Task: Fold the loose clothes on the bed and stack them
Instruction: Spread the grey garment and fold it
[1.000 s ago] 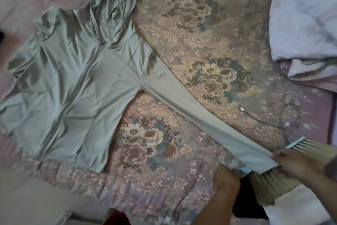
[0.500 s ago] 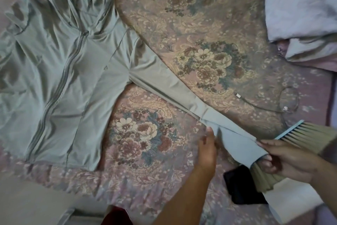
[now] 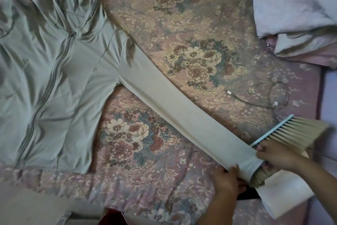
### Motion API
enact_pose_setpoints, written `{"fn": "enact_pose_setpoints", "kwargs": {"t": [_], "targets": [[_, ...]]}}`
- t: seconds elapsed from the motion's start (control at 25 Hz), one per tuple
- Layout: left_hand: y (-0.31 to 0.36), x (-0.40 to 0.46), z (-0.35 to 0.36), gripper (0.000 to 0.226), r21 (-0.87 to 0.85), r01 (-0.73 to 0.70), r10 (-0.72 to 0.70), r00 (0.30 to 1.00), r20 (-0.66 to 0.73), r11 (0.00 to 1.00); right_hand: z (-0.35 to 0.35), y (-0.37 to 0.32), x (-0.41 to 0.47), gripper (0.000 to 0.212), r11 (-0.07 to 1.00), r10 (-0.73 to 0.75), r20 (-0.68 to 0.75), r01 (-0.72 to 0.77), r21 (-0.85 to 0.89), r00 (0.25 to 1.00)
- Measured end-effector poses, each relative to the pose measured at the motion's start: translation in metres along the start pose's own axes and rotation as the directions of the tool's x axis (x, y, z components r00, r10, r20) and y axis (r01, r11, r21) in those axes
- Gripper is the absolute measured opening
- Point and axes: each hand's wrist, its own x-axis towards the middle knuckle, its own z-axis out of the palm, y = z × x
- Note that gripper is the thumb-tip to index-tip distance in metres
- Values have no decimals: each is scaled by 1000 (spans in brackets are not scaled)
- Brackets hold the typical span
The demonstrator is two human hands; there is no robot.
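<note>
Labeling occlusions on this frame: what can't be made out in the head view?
- Hoodie: left side and its other sleeve cut off by the left edge.
- Cuff: its end hidden by both hands.
- Left hand: fingertips tucked under the cuff.
- Dark object: mostly hidden by the left hand and brush; unidentifiable.
- Cable: plug type too small.

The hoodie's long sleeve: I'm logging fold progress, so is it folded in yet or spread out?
Spread out. The sleeve runs straight from the hoodie; left hand and right hand hold its cuff end.
</note>
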Motion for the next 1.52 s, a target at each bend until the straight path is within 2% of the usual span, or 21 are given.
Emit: {"fn": "enact_pose_setpoints", "kwargs": {"t": [0.16,0.36,0.48,0.52,0.56,0.6,0.64,0.68,0.72,0.76,0.84,0.96,1.04,1.08,1.12,1.16,1.2,1.28,1.32,1.4,1.52], "targets": [[-14,17,7,17,54,63,-60,996,-61,997,14,-4,3,30,999,-23,-164,30,42,986],[-12,30,-2,34,156,19,-2,994,-111,988,31,-12,14,27,954,-47,-237,-27,-300,970],[0,20,-8,45,453,-57,88,995,-48,890,32,-25,11,9,909,-16,-258,-93,-407,966],[10,13,-13,49,671,-116,178,984,-23,732,32,-30,10,12,885,2,-296,-139,-444,955],[25,6,-22,49,877,-163,307,952,19,452,35,-36,8,22,840,-46,-368,-163,-518,929],[45,5,-35,42,983,-165,493,864,106,76,42,-47,8,34,762,-178,-430,-153,-630,885],[71,3,-51,33,950,-124,655,698,289,-286,53,-63,10,44,695,-339,-425,-81,-715,840],[100,0,-68,35,870,-31,724,539,429,-492,69,-79,12,54,671,-481,-359,72,-738,800],[128,-2,-86,49,834,62,757,461,464,-549,89,-92,15,62,641,-576,-253,237,-730,778],[151,-1,-102,63,816,105,736,508,447,-568,109,-102,20,68,613,-609,-161,332,-717,776],[166,7,-123,77,751,153,611,695,381,-642,140,-104,26,75,611,-559,-94,332,-718,824],[147,17,-127,84,625,107,439,802,406,-773,154,-90,12,91,717,-447,-188,225,-659,874],[148,15,-131,83,568,-14,341,788,513,-823,155,-87,8,78,698,-441,-186,206,-685,878],[156,11,-137,80,560,-73,304,779,549,-825,154,-91,8,60,695,-411,-174,184,-695,895],[170,3,-146,77,582,-116,297,770,565,-805,153,-99,7,45,667,-434,-192,171,-725,880],[187,-8,-159,72,632,-137,337,749,570,-763,150,-113,5,44,657,-461,-212,172,-734,862],[203,-20,-176,69,681,-135,410,709,574,-720,148,-129,2,45,656,-495,-226,190,-730,839],[244,-50,-223,67,709,-67,579,526,623,-702,143,-177,-11,28,663,-505,-261,176,-728,823],[267,-68,-252,67,700,-20,609,475,635,-714,144,-208,-13,32,680,-509,-260,198,-706,820],[317,-100,-319,70,697,122,655,485,579,-706,161,-273,-4,56,698,-548,-234,284,-658,803],[393,-132,-421,67,691,215,700,440,562,-690,197,-381,12,59,670,-607,-166,388,-633,777]]}}
